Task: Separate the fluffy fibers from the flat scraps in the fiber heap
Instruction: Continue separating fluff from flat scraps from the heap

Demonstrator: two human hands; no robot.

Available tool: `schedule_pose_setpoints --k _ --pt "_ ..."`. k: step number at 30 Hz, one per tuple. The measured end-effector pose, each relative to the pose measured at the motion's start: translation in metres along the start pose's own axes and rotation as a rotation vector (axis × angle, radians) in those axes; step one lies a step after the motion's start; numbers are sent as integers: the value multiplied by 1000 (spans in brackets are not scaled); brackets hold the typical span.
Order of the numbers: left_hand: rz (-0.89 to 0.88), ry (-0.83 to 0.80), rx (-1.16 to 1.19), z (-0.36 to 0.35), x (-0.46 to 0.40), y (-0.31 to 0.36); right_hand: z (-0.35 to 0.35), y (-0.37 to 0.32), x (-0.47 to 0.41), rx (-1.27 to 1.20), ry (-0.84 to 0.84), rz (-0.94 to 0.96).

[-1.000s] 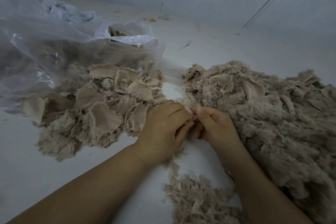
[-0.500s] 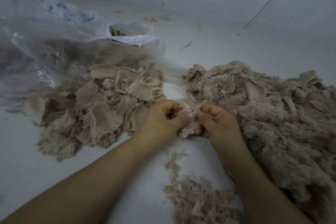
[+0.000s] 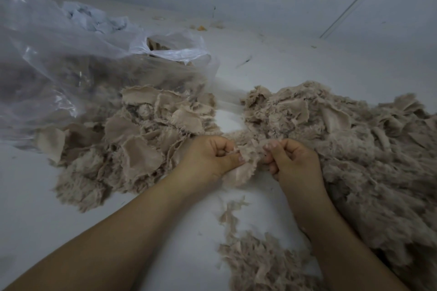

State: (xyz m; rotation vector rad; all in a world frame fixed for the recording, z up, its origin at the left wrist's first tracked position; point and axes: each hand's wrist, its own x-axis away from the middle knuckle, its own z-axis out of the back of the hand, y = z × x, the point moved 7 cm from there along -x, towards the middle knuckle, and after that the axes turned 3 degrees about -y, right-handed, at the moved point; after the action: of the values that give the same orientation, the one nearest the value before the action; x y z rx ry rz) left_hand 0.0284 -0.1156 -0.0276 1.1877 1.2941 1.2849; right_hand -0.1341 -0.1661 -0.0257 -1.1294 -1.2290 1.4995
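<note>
Both hands are working one small piece (image 3: 246, 168) at mid-frame, between the two piles. The left hand (image 3: 210, 160) is pinching its left edge, thumb on top, other fingers curled. The right hand (image 3: 293, 163) is pinching the fluffy upper right part with curled fingertips. The piece is showing a flat, smooth lower flap and fuzzy fibre above.

The heap (image 3: 354, 153) is filling the right of the frame. Flat scraps (image 3: 142, 139) are lying left of centre, against a plastic bag (image 3: 71, 66) at upper left. Loose fluff (image 3: 255, 260) is sitting at lower centre.

Assessment: the step appears to be peeling fluff off its backing. Recommended: grip close to the join, pull the hands apart steadily and low, keep the flap taut so the fibre strips off cleanly instead of tearing.
</note>
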Motion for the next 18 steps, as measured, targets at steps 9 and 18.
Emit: schedule_pose_setpoints --k 9,18 --pt "15 -26 -138 -4 -1 1 -25 -9 10 -55 -295 111" --pt "-39 -6 -233 -3 2 6 -10 -4 2 106 -141 125"
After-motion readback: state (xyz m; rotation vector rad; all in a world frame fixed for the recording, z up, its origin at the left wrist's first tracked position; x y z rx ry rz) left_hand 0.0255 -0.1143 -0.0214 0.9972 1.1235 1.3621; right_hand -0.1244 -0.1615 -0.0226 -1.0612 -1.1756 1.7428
